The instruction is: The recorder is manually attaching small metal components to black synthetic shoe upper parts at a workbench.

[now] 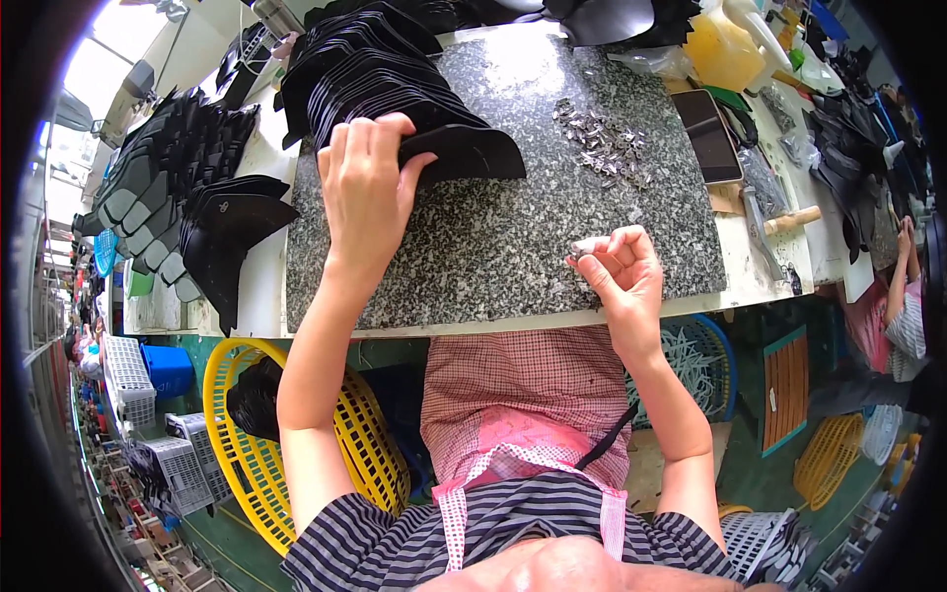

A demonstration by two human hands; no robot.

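Observation:
My left hand (367,192) is closed on the near end of a long row of black, leather-like cut pieces (385,74). Its thumb and fingers grip the nearest piece (469,153), which leans out over the speckled stone slab (473,266). Lower and to the right, my right hand (629,286) is raised above the slab in a pinch. A small silvery piece shows at its fingertips, too small to make out fully. Beyond that hand, a loose scatter of small shiny metal pieces (604,146) lies on the slab.
Another pile of black pieces (158,187) lies left of the slab. A dark-screened phone or tablet (705,138), a wooden-handled tool (792,219) and a yellow container (725,49) are at the right. Under the table stand a yellow basket (247,454) and a blue basket (725,360).

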